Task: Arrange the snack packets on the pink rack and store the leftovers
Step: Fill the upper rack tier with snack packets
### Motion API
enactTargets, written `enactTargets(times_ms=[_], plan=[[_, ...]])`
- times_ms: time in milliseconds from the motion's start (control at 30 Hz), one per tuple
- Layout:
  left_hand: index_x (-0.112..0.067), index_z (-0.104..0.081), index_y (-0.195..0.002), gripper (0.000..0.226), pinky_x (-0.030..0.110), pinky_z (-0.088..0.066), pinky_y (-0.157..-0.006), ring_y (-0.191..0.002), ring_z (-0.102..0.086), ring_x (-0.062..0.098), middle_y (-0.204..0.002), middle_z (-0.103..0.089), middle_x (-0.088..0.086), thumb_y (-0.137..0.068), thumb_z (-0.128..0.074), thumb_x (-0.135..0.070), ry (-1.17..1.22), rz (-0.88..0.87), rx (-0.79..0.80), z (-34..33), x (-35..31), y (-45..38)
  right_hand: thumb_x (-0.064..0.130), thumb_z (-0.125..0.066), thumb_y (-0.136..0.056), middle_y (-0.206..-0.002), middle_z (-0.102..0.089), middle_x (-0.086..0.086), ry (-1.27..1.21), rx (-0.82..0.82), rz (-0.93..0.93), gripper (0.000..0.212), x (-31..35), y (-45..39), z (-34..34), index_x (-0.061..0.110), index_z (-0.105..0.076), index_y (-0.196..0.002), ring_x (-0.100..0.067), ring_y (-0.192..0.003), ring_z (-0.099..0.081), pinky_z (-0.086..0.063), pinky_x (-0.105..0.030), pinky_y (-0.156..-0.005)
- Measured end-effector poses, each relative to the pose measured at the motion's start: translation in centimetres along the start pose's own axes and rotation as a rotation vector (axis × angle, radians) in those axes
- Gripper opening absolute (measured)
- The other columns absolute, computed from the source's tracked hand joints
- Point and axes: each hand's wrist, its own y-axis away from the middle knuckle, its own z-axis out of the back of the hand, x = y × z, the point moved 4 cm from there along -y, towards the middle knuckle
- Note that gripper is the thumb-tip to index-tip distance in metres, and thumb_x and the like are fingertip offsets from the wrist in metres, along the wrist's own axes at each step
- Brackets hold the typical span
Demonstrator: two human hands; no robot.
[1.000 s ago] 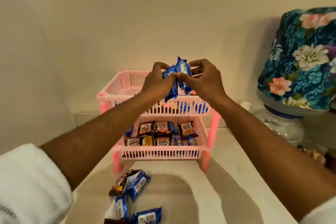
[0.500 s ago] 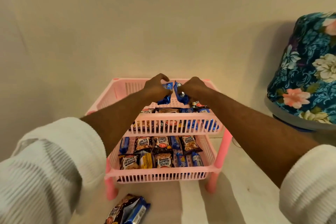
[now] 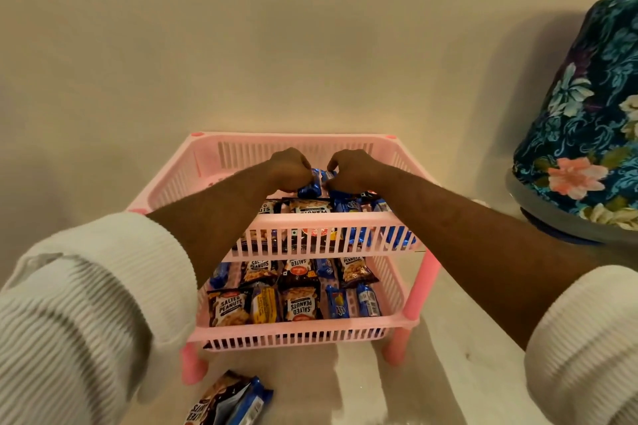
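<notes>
Apparently both hands' fingers (image 3: 299,172) pinching blue packets (image 3: 310,187), over pink rack (image 3: 324,217) top tier

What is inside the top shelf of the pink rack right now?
The top shelf holds peanut packets and blue packets along its front. Both hands, left hand and right hand, hold blue packets there. The arms hide the rest.

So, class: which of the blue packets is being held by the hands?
The blue packets at the back of the top shelf, pinched by the left hand and right hand; the others lie untouched.
</notes>
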Motion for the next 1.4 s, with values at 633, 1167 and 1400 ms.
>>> enactTargets(times_ms=[633, 1167, 1400], plan=[[-0.001, -0.063, -0.126, 0.039, 0.035, -0.050, -0.095, -0.113, -0.061, 0.029, -0.128, -0.064, 0.015, -0.090, -0.067, -0.015, -0.266, -0.070, -0.011, 0.0, 0.0, -0.4, 0.047, -0.069, -0.089, -0.121, -0.068, -0.011, 0.091, -0.020, 0.087, 0.051, 0.2, 0.2, -0.2, 0.007, -0.065, -0.122, -0.028, -0.108, -0.062, -0.047, -0.037, -0.090], [-0.003, -0.060, -0.130, 0.038, 0.033, -0.043, -0.103, -0.123, -0.056, 0.027, -0.135, -0.060, 0.013, -0.092, -0.060, -0.003, -0.206, -0.142, -0.161, 2.7, -0.9, 4.6, 0.025, -0.064, -0.095, -0.125, -0.068, -0.008, -0.086, -0.292, 0.083, 0.032, -0.8, 5.4, 3.8, 0.009, -0.068, -0.122, -0.023, -0.111, -0.063, -0.047, -0.033, -0.095], [-0.011, -0.075, -0.103, 0.020, 0.025, -0.053, -0.087, -0.089, -0.067, 0.012, -0.102, -0.074, 0.004, -0.094, -0.057, -0.009, 0.117, -0.351, -0.520, 3.2, -4.1, 14.8, 0.025, -0.065, -0.092, -0.087, -0.075, 0.005, -0.391, -0.748, 0.381, 0.015, 1.0, 15.9, 4.9, 0.016, -0.076, -0.097, -0.008, -0.075, -0.068, -0.058, -0.028, -0.073]])
